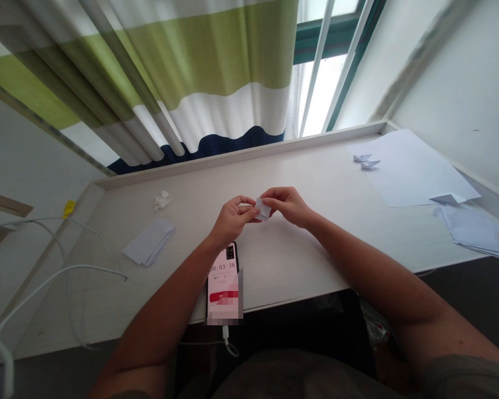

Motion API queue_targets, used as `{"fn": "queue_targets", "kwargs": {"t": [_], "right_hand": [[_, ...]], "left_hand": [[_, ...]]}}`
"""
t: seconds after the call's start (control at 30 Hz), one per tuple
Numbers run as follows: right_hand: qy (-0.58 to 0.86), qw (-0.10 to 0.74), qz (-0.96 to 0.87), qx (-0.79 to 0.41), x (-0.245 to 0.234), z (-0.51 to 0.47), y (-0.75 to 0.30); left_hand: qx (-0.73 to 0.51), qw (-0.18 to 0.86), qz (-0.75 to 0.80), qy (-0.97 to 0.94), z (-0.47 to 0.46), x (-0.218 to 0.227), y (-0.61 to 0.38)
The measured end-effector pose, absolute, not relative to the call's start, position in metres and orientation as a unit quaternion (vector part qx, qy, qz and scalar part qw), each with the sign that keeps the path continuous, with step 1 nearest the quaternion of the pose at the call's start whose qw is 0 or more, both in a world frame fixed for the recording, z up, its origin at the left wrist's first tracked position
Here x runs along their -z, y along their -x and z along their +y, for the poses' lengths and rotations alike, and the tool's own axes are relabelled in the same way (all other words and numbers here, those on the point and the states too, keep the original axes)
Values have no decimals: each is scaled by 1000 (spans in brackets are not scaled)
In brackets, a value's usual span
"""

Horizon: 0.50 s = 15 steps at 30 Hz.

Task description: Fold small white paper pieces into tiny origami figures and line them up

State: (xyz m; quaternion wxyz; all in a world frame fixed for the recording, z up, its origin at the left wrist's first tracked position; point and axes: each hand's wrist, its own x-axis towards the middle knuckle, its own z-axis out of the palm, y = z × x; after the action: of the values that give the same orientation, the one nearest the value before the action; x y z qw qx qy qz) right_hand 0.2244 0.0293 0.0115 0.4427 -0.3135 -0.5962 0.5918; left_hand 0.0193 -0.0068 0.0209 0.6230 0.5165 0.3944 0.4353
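A small folded piece of white paper (263, 209) is held a little above the white table (299, 244), pinched from both sides. My left hand (232, 217) grips its left edge with thumb and fingers closed. My right hand (288, 204) pinches its right side from above. Just below my left wrist lies a phone (227, 277) with a running timer on its screen, and a white cable leaves its lower end.
A stack of small paper slips (149, 241) lies to the left, a crumpled paper scrap (162, 200) behind it. Large white sheets (407, 166) with two small folded paper shapes (366, 161) sit at the right. More folded sheets (474, 230) lie near the right edge. White cables (66, 277) run at the left.
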Motion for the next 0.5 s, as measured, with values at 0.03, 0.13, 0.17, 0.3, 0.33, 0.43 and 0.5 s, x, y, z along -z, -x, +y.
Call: {"fn": "queue_targets", "kwargs": {"t": [0.03,0.13,0.17,0.3,0.33,0.43,0.5], "right_hand": [[310,443,-594,-596,-12,29,-225],[301,433,-598,-604,-14,29,-225],[299,429,-600,-605,-14,29,-225],[302,421,-604,-605,-13,29,-225],[306,422,-603,-604,-12,30,-225],[321,423,-595,-603,-9,31,-223],[332,415,-592,-606,-8,30,-223]], "left_hand": [[-438,626,392,-512,-7,-21,-19],[-441,633,386,-506,-7,-22,-20],[-443,631,385,-507,-7,-22,-21],[-473,610,391,-501,-7,-20,-22],[-482,599,400,-499,-6,-19,-23],[-500,563,430,-498,-5,-18,-23],[-501,546,444,-504,-4,-17,-23]]}}
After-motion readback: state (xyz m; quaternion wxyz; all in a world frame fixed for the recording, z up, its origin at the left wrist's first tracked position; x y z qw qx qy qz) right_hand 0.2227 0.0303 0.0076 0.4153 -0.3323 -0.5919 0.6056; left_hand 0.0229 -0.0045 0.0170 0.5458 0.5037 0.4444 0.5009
